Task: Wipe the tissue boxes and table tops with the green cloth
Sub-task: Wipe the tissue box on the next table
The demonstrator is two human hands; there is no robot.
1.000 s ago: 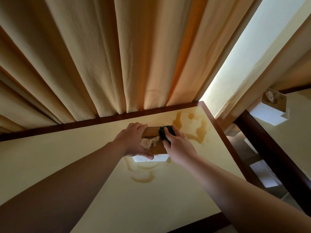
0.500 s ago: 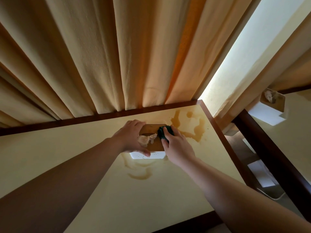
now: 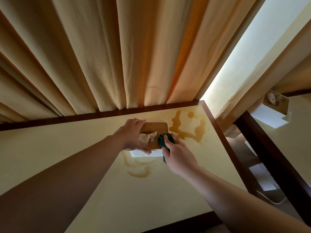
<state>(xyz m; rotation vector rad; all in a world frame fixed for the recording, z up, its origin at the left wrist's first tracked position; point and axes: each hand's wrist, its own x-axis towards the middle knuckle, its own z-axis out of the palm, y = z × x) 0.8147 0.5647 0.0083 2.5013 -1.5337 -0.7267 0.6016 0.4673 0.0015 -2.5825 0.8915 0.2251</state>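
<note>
A white tissue box [image 3: 155,130] with a wooden lid stands on the cream table [image 3: 134,199] near its far edge. A tissue sticks up from the lid slot. My left hand [image 3: 133,137] grips the box from its left side, thumb on the near white wall. My right hand [image 3: 178,153] holds the dark green cloth [image 3: 164,142] bunched against the lid's near right corner and right side. Brown spill marks [image 3: 190,127] lie on the table to the right of the box, with fainter ones [image 3: 139,172] in front of it.
Cream curtains [image 3: 117,56] hang right behind the table's dark wooden edge. A second table [image 3: 296,148] stands to the right across a narrow gap, with another tissue box [image 3: 274,108] on it. White chair parts [image 3: 262,179] show in the gap.
My right hand has slid the green cloth from the lid's far right part toward its near right corner. My left hand still grips the box.
</note>
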